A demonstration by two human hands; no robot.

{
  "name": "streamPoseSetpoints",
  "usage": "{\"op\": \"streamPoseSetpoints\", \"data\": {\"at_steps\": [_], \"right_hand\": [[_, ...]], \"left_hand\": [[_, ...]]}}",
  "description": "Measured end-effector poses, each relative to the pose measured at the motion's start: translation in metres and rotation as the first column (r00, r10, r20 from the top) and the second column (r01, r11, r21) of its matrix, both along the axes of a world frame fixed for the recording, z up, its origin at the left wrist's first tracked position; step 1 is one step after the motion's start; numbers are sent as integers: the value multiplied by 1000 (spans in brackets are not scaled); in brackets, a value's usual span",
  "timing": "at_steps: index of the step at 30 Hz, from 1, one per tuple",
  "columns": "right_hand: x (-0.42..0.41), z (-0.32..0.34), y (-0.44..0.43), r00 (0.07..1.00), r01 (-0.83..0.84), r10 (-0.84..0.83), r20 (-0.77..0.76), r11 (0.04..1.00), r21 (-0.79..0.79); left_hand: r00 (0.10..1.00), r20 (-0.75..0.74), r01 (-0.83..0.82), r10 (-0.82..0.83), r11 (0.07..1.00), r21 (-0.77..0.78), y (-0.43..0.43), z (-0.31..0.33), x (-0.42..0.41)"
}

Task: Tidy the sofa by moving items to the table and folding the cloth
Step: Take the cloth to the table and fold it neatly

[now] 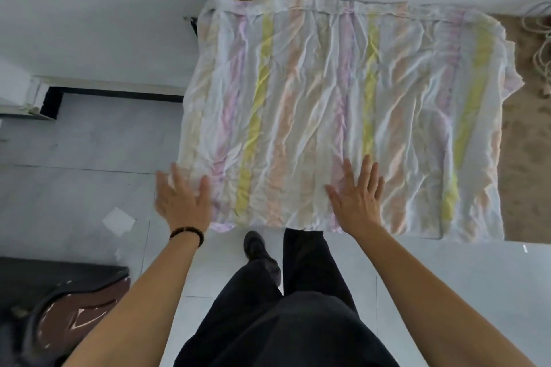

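— Here, reading from the left, what does the frame show?

— A white paper scrap (119, 221) lies on the grey floor (74, 143). Just beside it is the person's left hand (182, 197), blurred, with fingers straight and spread over the near left corner of the striped cloth (328, 92). It grasps nothing.

— And the cloth itself?

— It is spread wide and heavily creased over the tabletop (527, 164), whose bare brown surface shows only at the right. The right hand (356, 191) lies palm down on the cloth near the front edge, fingers straight and released.

— What could go wrong from here?

— The fabric looks thin and light. A smoothing stroke could drag the whole sheet instead of flattening it, and the left side could slip off toward the floor. Folding over these wrinkles would probably trap them and leave the edges uneven, and the right edge already shows ragged layers. Pale cords (541, 48) sit at the far right, near that edge, and could snag the cloth if it is swept that way.
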State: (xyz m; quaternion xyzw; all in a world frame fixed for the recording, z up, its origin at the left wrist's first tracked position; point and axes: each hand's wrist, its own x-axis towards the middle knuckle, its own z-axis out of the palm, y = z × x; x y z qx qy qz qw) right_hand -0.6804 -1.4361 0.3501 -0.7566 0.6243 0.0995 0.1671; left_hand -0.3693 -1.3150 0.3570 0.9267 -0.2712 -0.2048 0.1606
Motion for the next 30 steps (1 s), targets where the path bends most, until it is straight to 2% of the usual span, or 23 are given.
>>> {"op": "streamPoseSetpoints", "data": {"at_steps": [1,2,3,4,5,7,8,11,13,15,17,19,21,22,24,25,26,27,28,29,30], "right_hand": [[3,4,10,1000,-27,27,14,1000,6],[5,6,20,997,-70,69,21,997,39],[7,6,30,993,-117,117,14,989,86],[8,4,39,987,-160,162,-5,978,132],[9,2,45,981,-188,194,-24,969,159],[12,0,51,983,-176,182,-28,972,154],[15,1,52,988,-151,155,-20,978,142],[28,6,53,999,-45,45,3,989,139],[41,12,60,999,19,-23,39,996,90],[52,20,75,993,37,-41,113,999,40],[61,32,93,972,4,-13,233,999,38],[69,46,111,939,-49,11,344,994,101],[80,62,127,919,-112,34,392,978,178],[87,68,134,912,-140,43,408,967,211],[102,77,141,886,-134,5,463,960,246],[109,81,142,868,-67,-74,491,962,264],[115,85,140,839,34,-187,511,955,294],[119,91,135,793,137,-305,527,933,334],[117,97,129,735,205,-391,553,907,368],[110,105,123,677,235,-431,597,895,379],[97,113,116,636,246,-425,644,902,354]], "left_hand": [[962,-180,-210,204,977,-18,7,0,9],[849,-398,-375,349,927,11,14,-1,18],[700,-581,-460,415,884,78,21,-2,25],[610,-676,-446,414,884,139,28,0,28],[618,-691,-381,374,912,153,34,2,28],[745,-597,-289,297,951,111,46,4,26],[774,-573,-267,270,959,91,51,7,25],[776,-609,-133,165,986,97,62,25,24],[813,-578,-9,67,995,102,61,40,26],[840,-542,47,-10,997,53,56,60,30],[829,-557,51,-58,998,-29,47,86,34],[832,-548,31,-88,993,-112,38,112,34],[857,-507,-14,-93,979,-204,31,139,27],[833,-546,-63,-92,964,-258,28,152,21],[656,-746,-211,-115,921,-327,19,177,8],[555,-821,-273,-133,903,-331,16,190,2],[494,-855,-296,-158,894,-336,14,200,-4],[481,-859,-295,-176,890,-348,12,209,-10],[499,-847,-293,-186,883,-366,11,217,-17],[554,-811,-279,-188,876,-394,10,224,-24],[649,-737,-241,-188,868,-434,9,231,-30]]}}
